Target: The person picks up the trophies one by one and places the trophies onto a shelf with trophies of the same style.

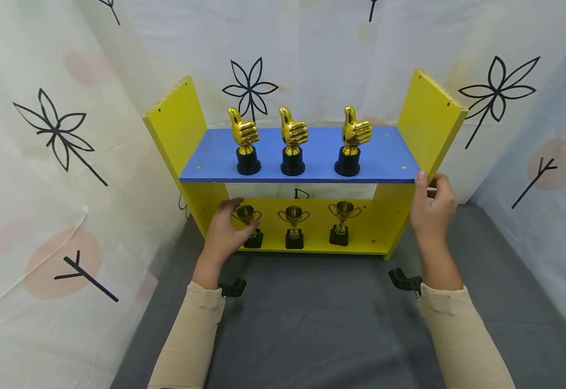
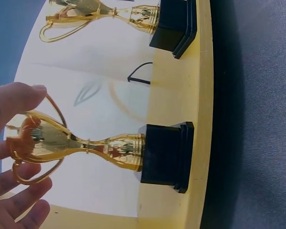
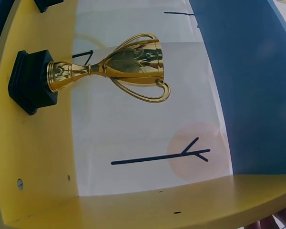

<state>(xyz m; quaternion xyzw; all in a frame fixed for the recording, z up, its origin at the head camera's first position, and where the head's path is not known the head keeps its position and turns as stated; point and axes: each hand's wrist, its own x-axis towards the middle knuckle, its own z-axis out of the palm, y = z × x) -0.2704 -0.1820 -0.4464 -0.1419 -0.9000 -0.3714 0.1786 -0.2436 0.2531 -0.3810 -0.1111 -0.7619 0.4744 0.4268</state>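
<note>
My left hand [image 1: 227,229] is around the leftmost gold trophy cup [image 2: 47,138] on the lower yellow shelf [image 1: 268,249]. Its thumb is by one handle and its fingers curl by the other; the cup's black base rests on the shelf. A middle trophy cup [image 1: 294,216] and a right trophy cup [image 3: 133,62] stand upright along the same shelf. At the right, my right hand [image 1: 431,210] grips the front edge of the yellow side panel [image 1: 431,119], thumb in front. In the right wrist view only a bit of its fingers shows.
Three gold thumbs-up trophies stand on the blue upper shelf [image 1: 317,156], the left one [image 1: 245,141] nearest the left yellow panel [image 1: 176,129]. A grey cloth surface [image 1: 307,324] lies before the unit. Patterned white cloth [image 1: 322,54] hangs behind and at the sides.
</note>
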